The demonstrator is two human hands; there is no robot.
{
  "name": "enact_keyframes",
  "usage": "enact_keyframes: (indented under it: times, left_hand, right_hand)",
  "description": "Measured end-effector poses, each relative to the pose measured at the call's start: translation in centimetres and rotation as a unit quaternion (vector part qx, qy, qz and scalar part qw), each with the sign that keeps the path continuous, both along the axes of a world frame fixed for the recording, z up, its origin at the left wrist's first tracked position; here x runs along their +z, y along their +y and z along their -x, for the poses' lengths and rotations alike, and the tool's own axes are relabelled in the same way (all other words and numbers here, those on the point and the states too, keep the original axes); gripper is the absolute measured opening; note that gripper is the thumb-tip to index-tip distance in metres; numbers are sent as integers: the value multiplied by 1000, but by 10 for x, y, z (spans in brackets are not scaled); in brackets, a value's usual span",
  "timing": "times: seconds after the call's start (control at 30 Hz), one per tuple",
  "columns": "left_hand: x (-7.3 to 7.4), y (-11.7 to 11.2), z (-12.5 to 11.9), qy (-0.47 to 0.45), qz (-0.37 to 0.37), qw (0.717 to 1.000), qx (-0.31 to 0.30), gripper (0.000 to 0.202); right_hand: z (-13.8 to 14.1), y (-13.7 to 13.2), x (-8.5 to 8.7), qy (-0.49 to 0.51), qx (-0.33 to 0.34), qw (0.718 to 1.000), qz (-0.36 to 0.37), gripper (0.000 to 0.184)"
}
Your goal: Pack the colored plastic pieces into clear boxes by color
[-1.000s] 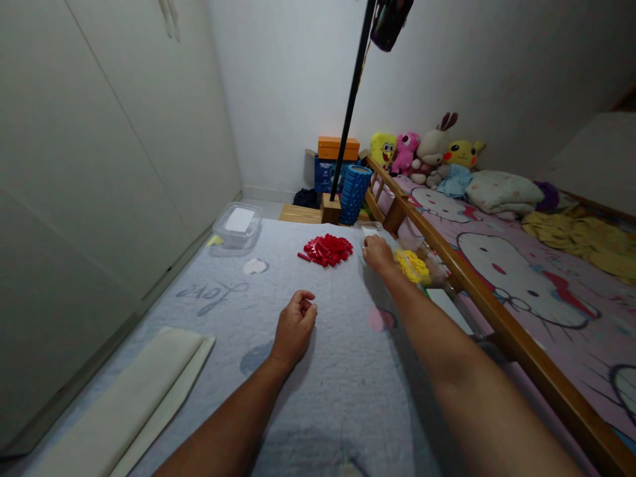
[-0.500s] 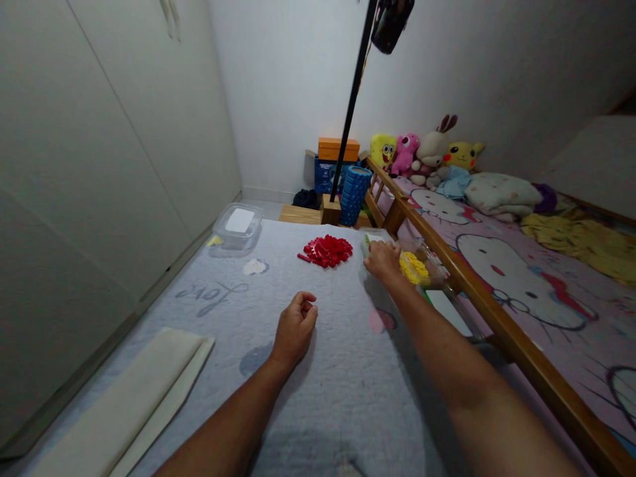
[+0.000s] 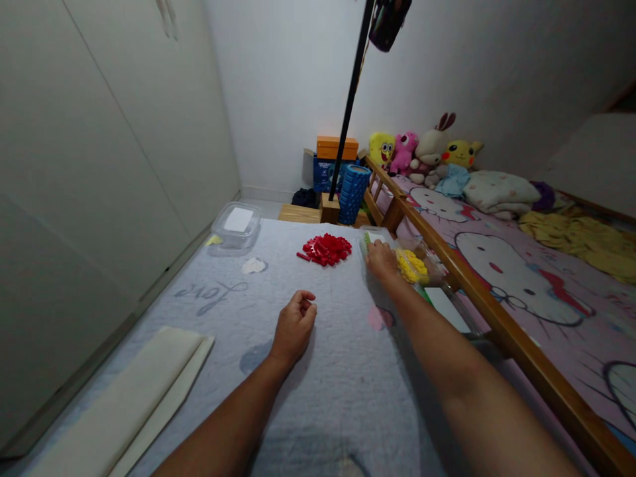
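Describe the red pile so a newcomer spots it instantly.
On the grey-blue cloth, look toward its far edge. Beyond the left hand lies a heap of small red pieces. Unlike the yellow pieces in a clear container to its right, it lies loose on the cloth.

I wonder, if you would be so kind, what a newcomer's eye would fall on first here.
Most likely the bright red pieces, heaped toward the far end of the pale cloth. Just right of them, the right hand's grip is at a clear container, with yellow pieces beside it. Farther back, colourful plush toys line the far end of the bed.
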State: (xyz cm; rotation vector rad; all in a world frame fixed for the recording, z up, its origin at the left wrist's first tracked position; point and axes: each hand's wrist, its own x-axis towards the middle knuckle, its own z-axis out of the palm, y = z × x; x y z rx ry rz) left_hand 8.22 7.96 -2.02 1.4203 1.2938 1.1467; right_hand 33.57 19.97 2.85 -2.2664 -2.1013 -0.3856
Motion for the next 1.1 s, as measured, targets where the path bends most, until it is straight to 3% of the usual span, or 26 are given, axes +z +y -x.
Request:
enact_keyframes:
  times: [0.37, 0.53, 0.7, 0.93, 1.1]
  left_hand:
    - [0, 0, 0, 3, -1, 1000, -3, 16]
    - [-1, 0, 1, 5, 0, 1000, -3, 17]
    - [0, 0, 1, 2, -6, 1000, 0, 16]
    - [-1, 0, 0, -6, -6, 1000, -1, 17]
    - [-1, -1, 0, -9, -6, 1000, -6, 17]
  right_hand:
    - [-3, 16, 1, 2, -5, 1000, 3, 26]
    - [-6, 10, 0, 32, -14, 999, -34, 40]
    - [-6, 5, -4, 22, -11, 999, -42, 26]
    - [2, -5, 0, 13, 31, 998, -49, 23]
    - [5, -13, 1, 14, 9, 999, -47, 24]
